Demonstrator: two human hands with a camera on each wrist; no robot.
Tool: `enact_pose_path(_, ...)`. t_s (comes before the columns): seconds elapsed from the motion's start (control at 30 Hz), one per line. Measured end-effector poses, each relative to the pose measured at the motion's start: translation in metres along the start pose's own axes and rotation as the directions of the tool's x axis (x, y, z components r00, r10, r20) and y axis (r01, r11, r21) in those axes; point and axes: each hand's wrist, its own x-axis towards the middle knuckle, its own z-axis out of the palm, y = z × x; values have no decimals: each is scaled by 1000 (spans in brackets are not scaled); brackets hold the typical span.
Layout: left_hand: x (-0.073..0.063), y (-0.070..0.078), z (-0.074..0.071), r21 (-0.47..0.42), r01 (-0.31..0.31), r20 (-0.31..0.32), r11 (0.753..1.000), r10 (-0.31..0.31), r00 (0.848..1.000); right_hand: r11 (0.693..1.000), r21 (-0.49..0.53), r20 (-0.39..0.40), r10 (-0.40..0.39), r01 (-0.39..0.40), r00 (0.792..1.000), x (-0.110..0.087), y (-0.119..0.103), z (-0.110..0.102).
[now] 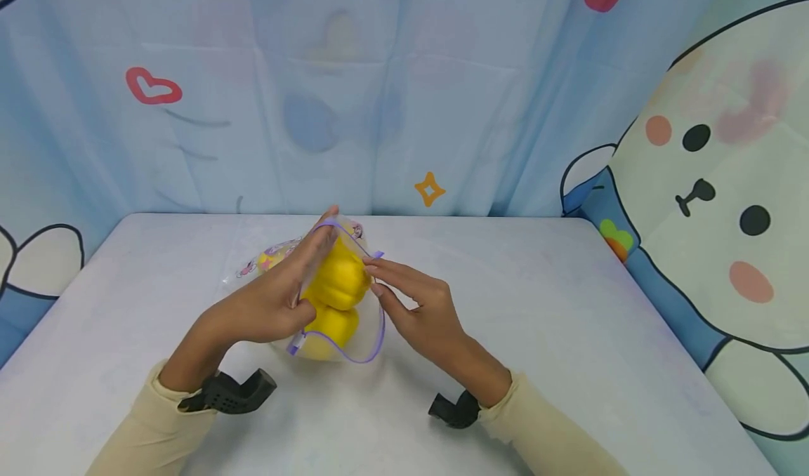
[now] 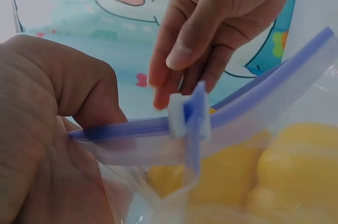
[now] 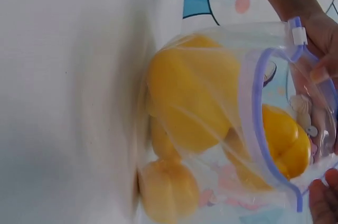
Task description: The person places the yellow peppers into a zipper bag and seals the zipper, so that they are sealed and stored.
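A clear zip bag [image 1: 365, 332] with a purple seal stands on the table, its mouth spread wide. Inside are several glossy yellow bell peppers [image 1: 342, 274], also visible through the film as a yellow pepper [image 3: 193, 92] in the right wrist view. My left hand [image 1: 278, 286] holds the bag's left rim, the thumb bent over the purple strip [image 2: 127, 129] and the fingers stretched along the side. At the opposite rim, my right hand [image 1: 420, 311] has its thumb and fingers parted, fingertips close to the mouth. Whether they touch the film I cannot tell.
Behind the bag lies a printed plastic package [image 1: 268, 258], partly hidden by my left hand. A white table [image 1: 537, 321] reaches back to a blue patterned curtain [image 1: 379, 111]. A white slider [image 2: 178, 115] sits at one end of the seal.
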Motion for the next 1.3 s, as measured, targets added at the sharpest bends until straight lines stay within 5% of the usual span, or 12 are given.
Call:
enact_pose_path(0.2,0,-2,0,-7,8,-7,1000,-8,1000,982,182,-58,63,-51,996,1,14,-8)
enact_pose_path(0.53,0,-1,-1,-15,9,6,1000,-9,1000,917,306,76,246,-257,966,-2,35,-5)
enact_pose_path(0.87,-1,-1,-4,-31,11,10,999,-10,1000,910,316,148,230,-267,962,6,40,-4)
enact_pose_path(1.3,-2,-1,-6,-66,-2,12,998,3,1000,897,384,127,182,-218,975,11,45,-1)
